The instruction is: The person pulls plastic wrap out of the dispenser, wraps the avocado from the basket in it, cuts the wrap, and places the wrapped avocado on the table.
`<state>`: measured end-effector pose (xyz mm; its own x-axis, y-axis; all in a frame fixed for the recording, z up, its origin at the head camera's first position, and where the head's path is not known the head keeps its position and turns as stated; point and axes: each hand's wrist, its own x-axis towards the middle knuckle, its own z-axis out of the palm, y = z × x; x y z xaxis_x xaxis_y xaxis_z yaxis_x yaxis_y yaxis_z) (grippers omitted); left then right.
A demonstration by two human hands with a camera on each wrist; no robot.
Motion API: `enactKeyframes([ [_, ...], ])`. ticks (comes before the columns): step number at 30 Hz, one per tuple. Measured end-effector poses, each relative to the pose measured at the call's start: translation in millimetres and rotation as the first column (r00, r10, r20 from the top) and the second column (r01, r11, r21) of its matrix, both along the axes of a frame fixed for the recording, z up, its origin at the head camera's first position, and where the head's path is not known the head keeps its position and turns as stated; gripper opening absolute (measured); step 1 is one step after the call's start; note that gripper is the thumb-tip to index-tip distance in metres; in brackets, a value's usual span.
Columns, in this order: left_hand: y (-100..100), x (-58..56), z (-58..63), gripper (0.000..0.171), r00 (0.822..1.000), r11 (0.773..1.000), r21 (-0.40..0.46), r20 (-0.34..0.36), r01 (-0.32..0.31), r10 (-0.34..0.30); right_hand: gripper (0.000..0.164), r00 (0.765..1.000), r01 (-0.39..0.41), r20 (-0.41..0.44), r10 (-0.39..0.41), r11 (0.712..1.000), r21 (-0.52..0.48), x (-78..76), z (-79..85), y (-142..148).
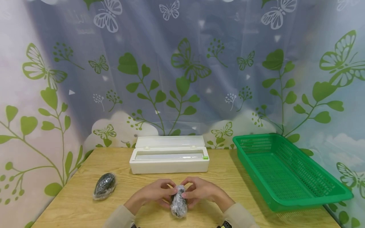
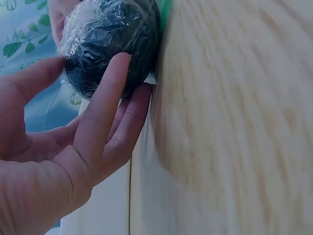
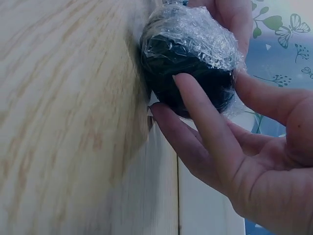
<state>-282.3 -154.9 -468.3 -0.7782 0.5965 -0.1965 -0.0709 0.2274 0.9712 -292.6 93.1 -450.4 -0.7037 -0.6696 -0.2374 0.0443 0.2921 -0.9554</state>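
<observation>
A dark, rounded object in crinkled cling film (image 1: 179, 204) is between both hands, low over the wooden table at its near side. My left hand (image 1: 158, 192) holds its left side, with the thumb on the film and the other fingers around the dark surface (image 2: 110, 49). From the right, my right hand (image 1: 201, 191) grips it the same way, fingertips against its lower side in the right wrist view. Bunched clear film covers much of its top. A second dark oval object wrapped in film (image 1: 105, 186) lies on the table to the left.
Behind the hands stands a white cling film dispenser box (image 1: 169, 167) with its lid (image 1: 170, 142) raised and a green slider (image 1: 205, 157) at its right end. A green plastic basket (image 1: 310, 202) sits at the right edge. A patterned curtain (image 1: 182, 104) hangs behind the wooden table (image 1: 77, 202).
</observation>
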Motion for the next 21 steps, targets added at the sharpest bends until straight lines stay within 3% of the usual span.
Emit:
enactKeyframes([
  [12,-1.0,0.4,5.1,0.029,0.999,0.999,0.044,0.040,-0.012,0.010,0.026,0.998,0.056,-0.025,-0.056,0.998,-0.023,6.6,0.0,-7.2],
  [21,-2.9,-0.6,2.2,0.035,0.999,0.999,0.040,0.052,-0.011,0.009,0.027,0.998,0.056,-0.008,-0.056,0.998,-0.034,7.4,-0.5,-6.1],
])
